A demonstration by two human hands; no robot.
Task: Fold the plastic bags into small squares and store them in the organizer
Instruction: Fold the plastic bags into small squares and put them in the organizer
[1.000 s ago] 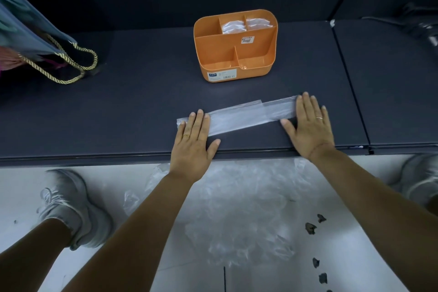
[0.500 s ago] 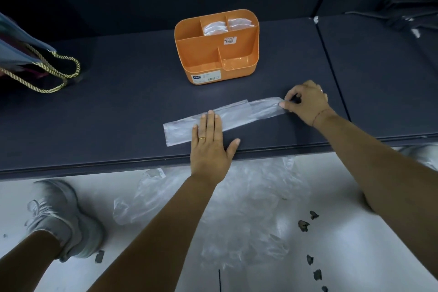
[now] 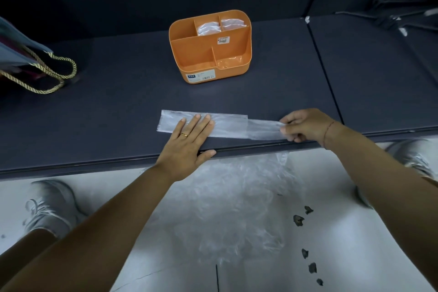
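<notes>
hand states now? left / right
Left hand: open, fingers flat, pressing the folded plastic bag strip.
Right hand: closed, pinching the strip's right end.

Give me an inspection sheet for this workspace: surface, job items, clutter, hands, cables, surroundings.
Surface: dark shelf, matte, seam at right.
Job's things: bag strip flat near the front edge; orange organizer behind it, folded bags in two rear compartments.
Clutter: rope-handled tote at left.
Hands: left hand flat on the strip; right hand pinches its right end.
Cables: dark thin shapes far right, too dim to identify.
Surroundings: loose plastic pile on the white floor, dark chips, pale shoes.
</notes>
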